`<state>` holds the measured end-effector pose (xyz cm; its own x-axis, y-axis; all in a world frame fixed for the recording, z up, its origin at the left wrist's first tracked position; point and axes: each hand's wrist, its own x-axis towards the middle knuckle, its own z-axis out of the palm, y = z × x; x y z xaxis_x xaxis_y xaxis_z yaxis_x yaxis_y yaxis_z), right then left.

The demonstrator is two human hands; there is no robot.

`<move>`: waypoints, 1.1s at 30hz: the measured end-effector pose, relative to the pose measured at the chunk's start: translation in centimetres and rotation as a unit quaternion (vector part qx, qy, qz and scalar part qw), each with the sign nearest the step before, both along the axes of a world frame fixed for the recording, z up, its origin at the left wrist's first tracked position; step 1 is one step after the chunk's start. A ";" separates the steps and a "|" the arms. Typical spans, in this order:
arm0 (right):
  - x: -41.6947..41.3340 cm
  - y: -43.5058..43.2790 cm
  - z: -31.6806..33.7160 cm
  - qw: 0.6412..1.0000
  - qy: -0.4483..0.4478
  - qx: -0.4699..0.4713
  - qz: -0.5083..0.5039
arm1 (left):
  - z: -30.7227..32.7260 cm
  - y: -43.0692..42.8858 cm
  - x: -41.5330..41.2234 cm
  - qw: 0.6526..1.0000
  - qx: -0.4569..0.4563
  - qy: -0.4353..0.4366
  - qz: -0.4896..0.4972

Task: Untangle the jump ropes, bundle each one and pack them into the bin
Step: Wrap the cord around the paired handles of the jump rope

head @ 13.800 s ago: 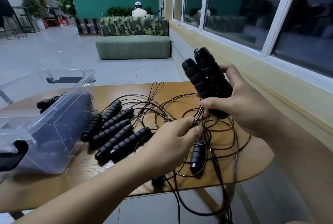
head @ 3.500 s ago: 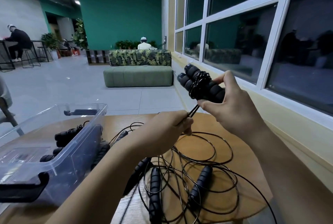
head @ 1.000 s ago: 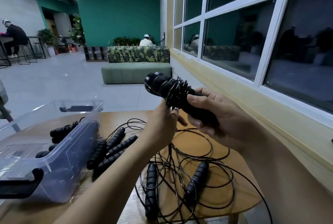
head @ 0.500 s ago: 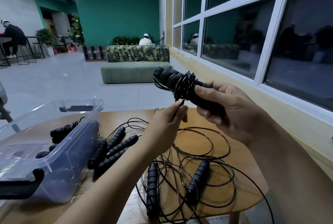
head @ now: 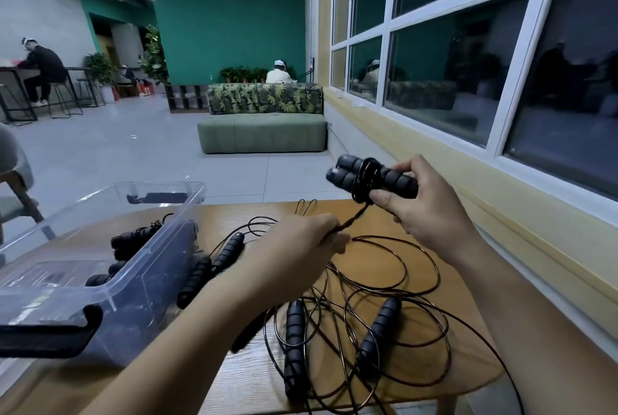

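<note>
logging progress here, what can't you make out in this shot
Head view:
- Count of black bundles in the clear plastic bin: its glossy wall hides most.
- End of the thin black cord: gripped inside the left hand, motion-blurred.
- One black foam handle: mostly under the left forearm.
- Loose black cords on the wooden table: cut off by the bottom edge.

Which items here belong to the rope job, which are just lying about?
Job: right hand gripping paired black foam handles; left hand pinching their thin black cord; tangled black jump ropes on wooden table; clear plastic bin.
Idle: green upholstered sofa; black metal stools; potted plants.
</note>
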<state>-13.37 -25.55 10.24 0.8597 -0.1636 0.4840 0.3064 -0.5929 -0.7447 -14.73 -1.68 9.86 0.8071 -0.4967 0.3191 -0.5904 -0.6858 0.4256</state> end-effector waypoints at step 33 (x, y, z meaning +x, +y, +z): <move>-3.3 6.2 1.4 0.904 0.073 0.268 0.324 | -2.4 1.5 2.5 0.817 -0.514 0.258 -0.035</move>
